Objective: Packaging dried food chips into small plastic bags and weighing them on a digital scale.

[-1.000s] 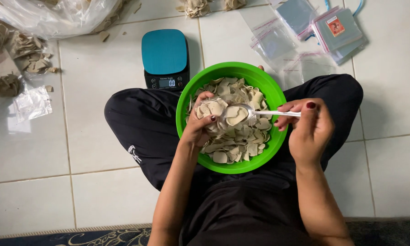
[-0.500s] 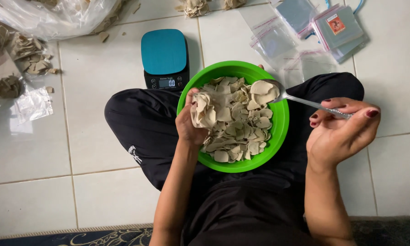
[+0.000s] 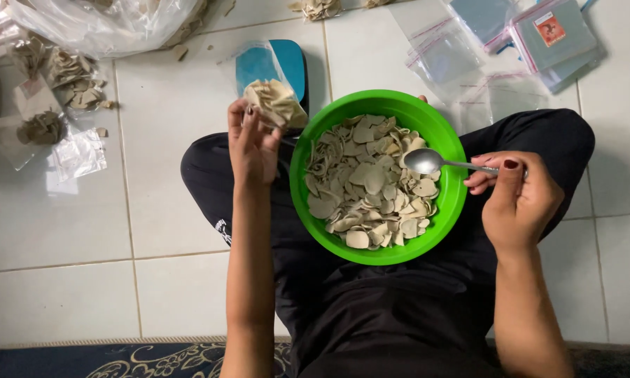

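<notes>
A green bowl (image 3: 445, 217) full of pale beige chips rests on my lap. My left hand (image 3: 252, 147) holds a small clear plastic bag (image 3: 273, 94) partly filled with chips, lifted over the blue kitchen scale (image 3: 292, 64) just left of the bowl. My right hand (image 3: 518, 199) grips a metal spoon (image 3: 434, 162) by the handle; its empty bowl hovers over the chips at the bowl's right side.
Empty clear zip bags (image 3: 455, 63) and a stack of flat packets (image 3: 553, 38) lie on the white tiles at the upper right. Filled small bags (image 3: 63, 77) and a large plastic sack (image 3: 105, 21) sit at the upper left. A dark patterned rug (image 3: 119, 360) edges the bottom.
My left hand has lifted the filled bag out of the bowl and moved it left over the scale. The spoon, emptied, has come back over the chips.
</notes>
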